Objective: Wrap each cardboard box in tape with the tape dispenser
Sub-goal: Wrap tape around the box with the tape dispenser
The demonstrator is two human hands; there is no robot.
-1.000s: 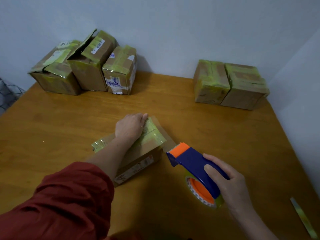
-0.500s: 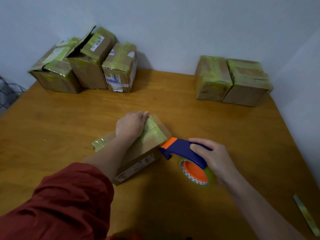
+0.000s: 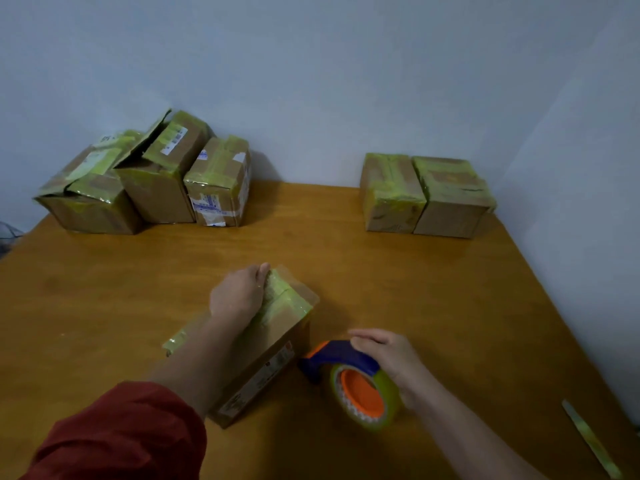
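One cardboard box (image 3: pixel 263 344) is lying in the middle of the bench (image 3: pixel 450 289), turned at an angle, with bands of yellow-green tape crossing its top. On that top the left hand (image 3: pixel 239 296) is resting palm down, fingers reaching the box's far edge and holding nothing. Just right of the box, at its near right corner, the tape dispenser (image 3: pixel 341 358) is pointing its blue-and-orange nose at the box's side; whether the two are touching cannot be told. The right hand (image 3: pixel 384 355) is gripping the dispenser's blue handle from above, fingers curled over it, and the tape roll (image 3: pixel 391 400) on its orange hub is sitting below the handle.

Three taped boxes (image 3: pixel 152 181) are crowding together far behind the box to its left, against the wall (image 3: pixel 311 81). A pair of boxes (image 3: pixel 426 199), also taped, is sitting side by side and touching, far behind it to its right. A loose tape strip (image 3: pixel 588 438) is lying well to the right of the box. A red sleeve (image 3: pixel 121 434) is covering the left arm, nearer than the box.
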